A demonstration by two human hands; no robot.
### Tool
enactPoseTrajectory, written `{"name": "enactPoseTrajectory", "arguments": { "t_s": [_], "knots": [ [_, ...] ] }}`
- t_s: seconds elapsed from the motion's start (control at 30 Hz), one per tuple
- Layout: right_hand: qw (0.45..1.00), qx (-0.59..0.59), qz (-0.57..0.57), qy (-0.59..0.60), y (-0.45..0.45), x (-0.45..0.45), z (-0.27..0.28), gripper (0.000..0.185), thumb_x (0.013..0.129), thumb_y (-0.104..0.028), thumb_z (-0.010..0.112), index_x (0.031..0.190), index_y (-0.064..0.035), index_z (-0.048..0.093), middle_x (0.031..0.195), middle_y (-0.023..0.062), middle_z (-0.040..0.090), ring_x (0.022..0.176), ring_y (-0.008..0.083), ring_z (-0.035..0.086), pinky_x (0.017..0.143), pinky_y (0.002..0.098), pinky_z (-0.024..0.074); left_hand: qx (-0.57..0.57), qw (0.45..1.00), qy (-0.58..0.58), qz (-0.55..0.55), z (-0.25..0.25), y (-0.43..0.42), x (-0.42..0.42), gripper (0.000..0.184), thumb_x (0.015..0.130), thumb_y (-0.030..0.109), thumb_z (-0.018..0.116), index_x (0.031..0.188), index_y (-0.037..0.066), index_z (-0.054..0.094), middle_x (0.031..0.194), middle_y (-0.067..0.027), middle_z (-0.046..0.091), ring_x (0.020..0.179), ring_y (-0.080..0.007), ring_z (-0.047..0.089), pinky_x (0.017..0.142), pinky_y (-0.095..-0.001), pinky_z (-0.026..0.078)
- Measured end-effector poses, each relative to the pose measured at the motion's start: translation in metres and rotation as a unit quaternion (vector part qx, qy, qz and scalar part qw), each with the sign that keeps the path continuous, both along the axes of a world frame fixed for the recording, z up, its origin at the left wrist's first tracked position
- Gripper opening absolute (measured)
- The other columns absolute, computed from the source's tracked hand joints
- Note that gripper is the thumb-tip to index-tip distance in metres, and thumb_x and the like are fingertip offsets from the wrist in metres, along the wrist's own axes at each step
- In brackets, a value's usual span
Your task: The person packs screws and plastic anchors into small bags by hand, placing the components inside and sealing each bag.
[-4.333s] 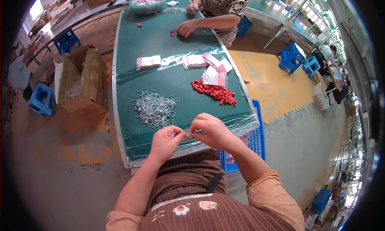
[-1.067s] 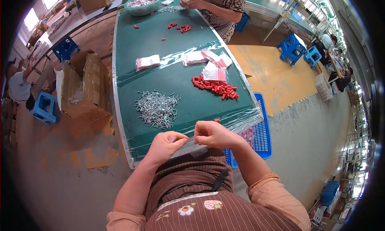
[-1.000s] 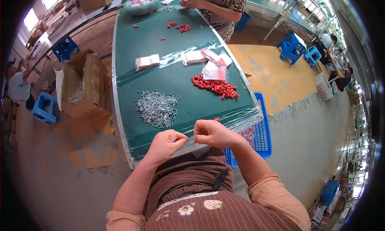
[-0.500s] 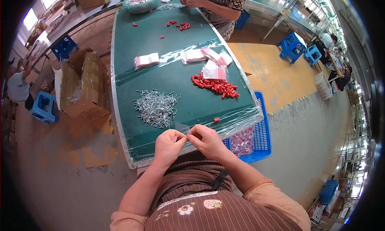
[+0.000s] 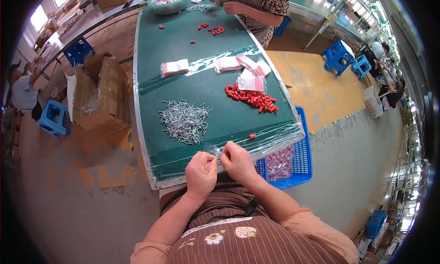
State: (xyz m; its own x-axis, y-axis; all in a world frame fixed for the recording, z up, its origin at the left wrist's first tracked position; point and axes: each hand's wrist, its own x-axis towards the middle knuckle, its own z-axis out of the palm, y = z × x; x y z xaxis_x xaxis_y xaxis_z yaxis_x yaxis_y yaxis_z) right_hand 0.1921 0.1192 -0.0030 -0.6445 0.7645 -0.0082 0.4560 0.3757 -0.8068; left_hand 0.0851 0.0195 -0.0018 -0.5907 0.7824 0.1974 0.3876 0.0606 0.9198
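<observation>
At the table's near edge, my left hand (image 5: 200,176) is closed, with a bit of pinkish plastic showing between the fingers. My right hand (image 5: 237,163) pinches close beside it, and a small clear plastic bag (image 5: 214,150) stretches between the two. What lies inside the bag is hidden by my fingers. Just beyond my hands is a heap of silvery screws (image 5: 185,122). A single red plastic plug (image 5: 252,136) lies ahead of my right hand, and a pile of red plugs (image 5: 251,98) sits farther up at the right.
Stacks of red-edged zip bags (image 5: 174,67) and loose bags (image 5: 251,83) lie mid-table. A blue basket (image 5: 300,149) with filled packets stands at the right edge. Across the table, a co-worker's hands (image 5: 228,3) are near a green bowl (image 5: 170,6). A cardboard box (image 5: 103,94) stands left.
My hands have tilted and shifted slightly: the left is now more fisted, the right is raised a little. The bag between them looks more crumpled. The view has swung slightly left.
</observation>
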Motion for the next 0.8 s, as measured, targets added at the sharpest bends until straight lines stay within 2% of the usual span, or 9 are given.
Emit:
{"name": "enactPoseTrajectory", "arguments": {
  "t_s": [0.07, 0.17, 0.27, 0.3, 0.5, 0.53, 0.6, 0.7, 0.8],
  "knots": [
    [1.000, -0.014, 0.006, -0.007, 0.000, 0.000, 0.000, 0.011, 0.085, -0.011, 0.062, 0.084, -0.0008, 0.057, 0.076, 0.0185, 0.062, 0.073, 0.0373, 0.062, 0.064, 0.0440, 0.0481, 0.001, 1.000, 0.000, 0.014, 0.000, -0.002, -0.001, 0.008, 0.082, 0.001, 0.067, 0.080, 0.001, 0.059, 0.075, -0.0134, 0.058, 0.070, -0.0301, 0.058, 0.065, -0.0369, 0.047],
    [0.998, -0.050, 0.028, 0.021, -0.006, -0.001, 0.005, 0.013, 0.086, -0.012, 0.063, 0.086, -0.0009, 0.057, 0.076, 0.0186, 0.061, 0.072, 0.0363, 0.062, 0.063, 0.0420, 0.0481, -0.028, 0.997, -0.052, 0.043, -0.012, 0.000, -0.006, 0.007, 0.088, 0.006, 0.065, 0.086, 0.001, 0.060, 0.076, -0.0069, 0.060, 0.069, -0.0149, 0.055, 0.066, -0.0294, 0.046],
    [0.994, -0.065, 0.059, 0.060, -0.011, -0.001, 0.004, 0.014, 0.086, -0.012, 0.063, 0.087, -0.0008, 0.056, 0.076, 0.0184, 0.060, 0.070, 0.0352, 0.061, 0.063, 0.0407, 0.0477, -0.066, 0.986, -0.151, 0.014, -0.022, -0.001, -0.009, 0.007, 0.092, 0.008, 0.063, 0.090, 0.001, 0.061, 0.079, -0.0037, 0.061, 0.074, -0.0097, 0.054, 0.069, -0.0267, 0.046],
    [0.993, -0.063, 0.076, 0.065, -0.011, 0.000, 0.000, 0.011, 0.087, -0.008, 0.064, 0.087, 0.0005, 0.056, 0.074, 0.0118, 0.058, 0.066, 0.0175, 0.055, 0.061, 0.0320, 0.0465, -0.067, 0.987, -0.147, 0.014, -0.027, -0.003, -0.011, 0.008, 0.092, 0.008, 0.062, 0.091, 0.001, 0.061, 0.079, -0.0030, 0.061, 0.074, -0.0090, 0.054, 0.068, -0.0262, 0.046],
    [0.980, -0.055, 0.185, 0.055, 0.008, -0.007, 0.000, 0.009, 0.088, -0.007, 0.064, 0.092, -0.0005, 0.059, 0.077, 0.0118, 0.059, 0.068, 0.0203, 0.058, 0.065, 0.0328, 0.0478, -0.074, 0.977, -0.198, 0.037, -0.029, -0.010, -0.020, 0.008, 0.093, 0.008, 0.062, 0.094, 0.000, 0.063, 0.078, -0.0005, 0.063, 0.072, -0.0070, 0.056, 0.068, -0.0241, 0.047],
    [0.983, 0.022, 0.178, 0.041, 0.022, -0.015, -0.001, 0.010, 0.086, -0.007, 0.067, 0.094, -0.0024, 0.062, 0.082, 0.0121, 0.061, 0.076, 0.0265, 0.061, 0.070, 0.0358, 0.0494, -0.067, 0.970, -0.232, 0.038, -0.031, -0.012, -0.025, 0.008, 0.093, 0.007, 0.062, 0.094, 0.000, 0.063, 0.079, -0.0004, 0.063, 0.072, -0.0067, 0.057, 0.068, -0.0236, 0.047],
    [0.965, 0.189, 0.179, 0.031, 0.050, -0.030, -0.009, 0.013, 0.082, -0.007, 0.068, 0.094, -0.0035, 0.064, 0.091, 0.0119, 0.063, 0.089, 0.0308, 0.061, 0.076, 0.0377, 0.0503, -0.068, 0.962, -0.259, 0.044, -0.031, -0.017, -0.031, 0.007, 0.092, 0.006, 0.063, 0.094, -0.001, 0.065, 0.080, -0.0006, 0.065, 0.073, -0.0065, 0.059, 0.068, -0.0228, 0.048],
    [0.935, 0.283, 0.213, 0.023, 0.074, -0.054, -0.023, 0.010, 0.080, -0.006, 0.064, 0.090, -0.0046, 0.062, 0.093, 0.0110, 0.060, 0.092, 0.0313, 0.059, 0.079, 0.0391, 0.0508, -0.099, 0.968, -0.225, 0.055, -0.025, -0.022, -0.039, 0.008, 0.092, 0.005, 0.064, 0.093, -0.002, 0.068, 0.082, -0.0012, 0.068, 0.074, -0.0063, 0.060, 0.069, -0.0221, 0.048],
    [0.911, 0.327, 0.249, -0.041, 0.085, -0.068, -0.032, 0.008, 0.078, -0.004, 0.061, 0.086, -0.0046, 0.061, 0.093, 0.0106, 0.060, 0.093, 0.0298, 0.059, 0.080, 0.0382, 0.0518, -0.126, 0.973, -0.182, 0.063, -0.020, -0.028, -0.047, 0.009, 0.091, 0.005, 0.065, 0.092, -0.002, 0.071, 0.082, -0.0012, 0.069, 0.075, -0.0061, 0.060, 0.069, -0.0219, 0.048]
  ]
}}
